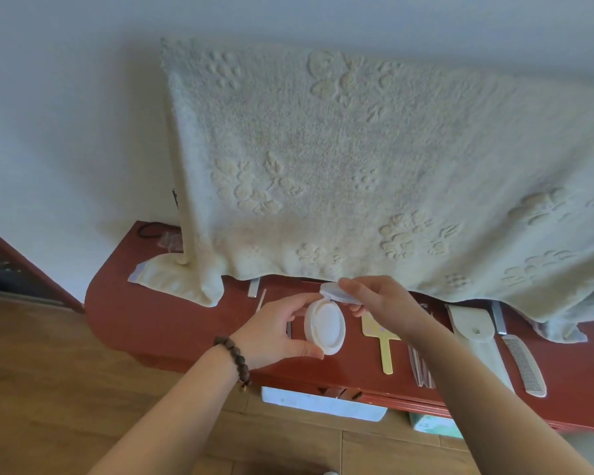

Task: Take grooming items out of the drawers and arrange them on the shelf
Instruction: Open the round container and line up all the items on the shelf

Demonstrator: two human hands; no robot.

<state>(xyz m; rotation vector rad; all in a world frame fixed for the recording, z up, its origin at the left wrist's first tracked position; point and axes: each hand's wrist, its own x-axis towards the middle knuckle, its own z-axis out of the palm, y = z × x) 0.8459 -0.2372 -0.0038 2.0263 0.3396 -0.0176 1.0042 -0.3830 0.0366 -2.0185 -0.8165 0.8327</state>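
While the left hand (271, 332) grips the white oval plastic compact case (324, 329) by its base, fingers curled round its near and far edges, I note the right hand (378, 299) pinching the hinged lid (336, 293) open. The case is held just above the dark red wooden shelf (172, 313), not yet set down. On the shelf to the right lie a yellow hand mirror (385, 344), a white pouch (477, 332) and a metal comb (523, 363); a pale embossed towel (357, 159) hangs behind. My judgement: the lid should be pressed fully closed before placing, and the case laid flat in the bare gap left of the mirror, clear of the towel's hem.
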